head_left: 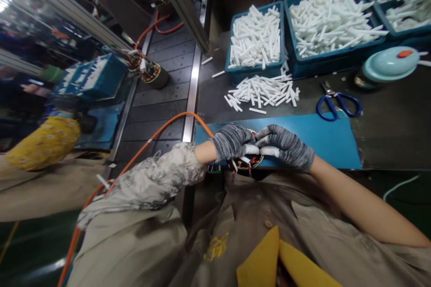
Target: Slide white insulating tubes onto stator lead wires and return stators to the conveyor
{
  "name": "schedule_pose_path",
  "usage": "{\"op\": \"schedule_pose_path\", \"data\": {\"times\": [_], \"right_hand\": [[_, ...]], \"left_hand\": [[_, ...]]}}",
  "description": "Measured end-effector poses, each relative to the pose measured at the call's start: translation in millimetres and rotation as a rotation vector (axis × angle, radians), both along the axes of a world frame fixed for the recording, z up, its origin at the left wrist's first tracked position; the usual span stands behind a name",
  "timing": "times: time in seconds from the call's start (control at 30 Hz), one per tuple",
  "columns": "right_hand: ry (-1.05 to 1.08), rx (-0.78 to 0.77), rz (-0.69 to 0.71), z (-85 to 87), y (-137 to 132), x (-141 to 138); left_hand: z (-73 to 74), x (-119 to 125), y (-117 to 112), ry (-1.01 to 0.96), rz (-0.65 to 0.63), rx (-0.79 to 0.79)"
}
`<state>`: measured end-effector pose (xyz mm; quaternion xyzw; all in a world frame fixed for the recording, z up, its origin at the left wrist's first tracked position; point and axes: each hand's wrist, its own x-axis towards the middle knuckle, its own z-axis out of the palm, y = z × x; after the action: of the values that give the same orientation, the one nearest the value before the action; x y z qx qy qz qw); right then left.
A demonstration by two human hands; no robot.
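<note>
Both my hands wear grey knit gloves with white fingertips and meet over a round motor stator [249, 161] with coloured wires, at the near edge of a blue mat [323, 136]. My left hand [232, 141] is closed on the stator's left side. My right hand [288, 145] is closed on its right side, fingertips pinched against the left hand's. The stator is mostly hidden under the hands.
A pile of white tubes [262, 92] lies behind the mat. Blue bins [256, 40] full of white tubes stand at the back. Blue-handled scissors [338, 104] and a teal lid [390, 63] lie to the right. An orange cable [161, 130] crosses a conveyor holding another stator [153, 74].
</note>
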<state>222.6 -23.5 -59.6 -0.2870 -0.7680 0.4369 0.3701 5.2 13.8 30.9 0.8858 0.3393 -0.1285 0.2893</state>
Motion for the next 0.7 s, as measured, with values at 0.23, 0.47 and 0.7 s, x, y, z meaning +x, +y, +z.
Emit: {"op": "schedule_pose_path", "data": {"times": [0.23,0.47,0.7], "right_hand": [[0.129,-0.211,-0.040,0.4,-0.2,-0.2],[0.121,-0.184,-0.141,-8.8,-10.5,6.2],[0.075,-0.101,-0.366,-15.3,-15.6,5.9]], "left_hand": [[3.6,16.4,-1.6,0.062,-0.156,0.192],[2.3,-6.2,-0.6,-0.111,-0.098,0.253],[-18.7,-7.7,14.8,-0.175,0.316,0.223]]}}
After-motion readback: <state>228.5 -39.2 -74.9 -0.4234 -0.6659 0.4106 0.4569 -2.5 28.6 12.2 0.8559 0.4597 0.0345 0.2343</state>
